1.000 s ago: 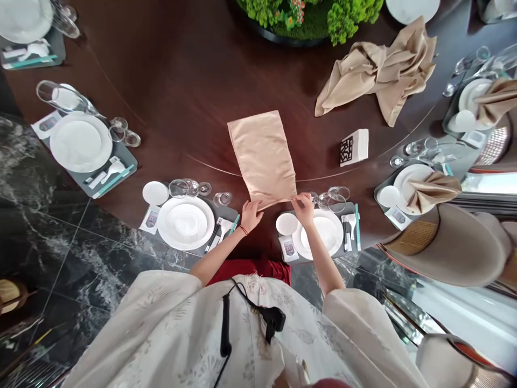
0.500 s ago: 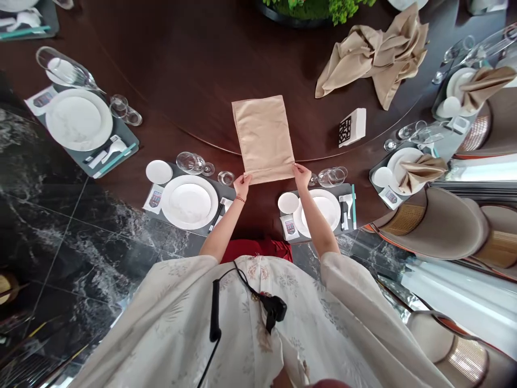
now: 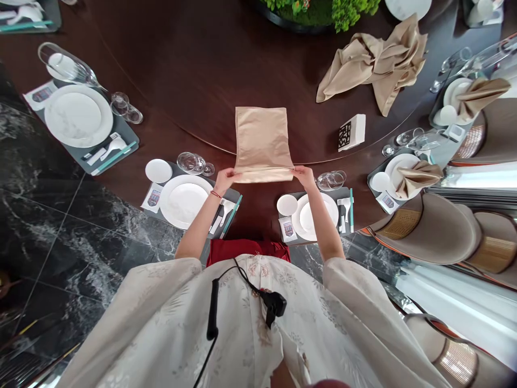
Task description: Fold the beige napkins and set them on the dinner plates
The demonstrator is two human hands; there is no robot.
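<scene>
A beige cloth napkin [image 3: 262,137] lies on the dark wooden table, its near edge folded over in a narrow band. My left hand [image 3: 226,179] pinches the left end of that band. At the right end, my right hand [image 3: 304,177] pinches the same fold. The near edge looks slightly lifted, while the far part lies flat. Below my left hand is a white plate [image 3: 186,201] on a grey placemat. My right forearm passes over another white plate [image 3: 313,218].
Crumpled beige napkins [image 3: 374,64] lie at the upper right, near a small napkin holder [image 3: 351,133]. Wine glasses [image 3: 195,164] stand by the left setting, more glasses [image 3: 332,180] by the right one. A green plant arrangement [image 3: 311,13] sits at the back. Chairs [image 3: 438,223] stand at right.
The napkin's near band has been turned over further, and the far edge now sits closer to me. My left hand has moved left along the fold; my right hand has shifted slightly right.
</scene>
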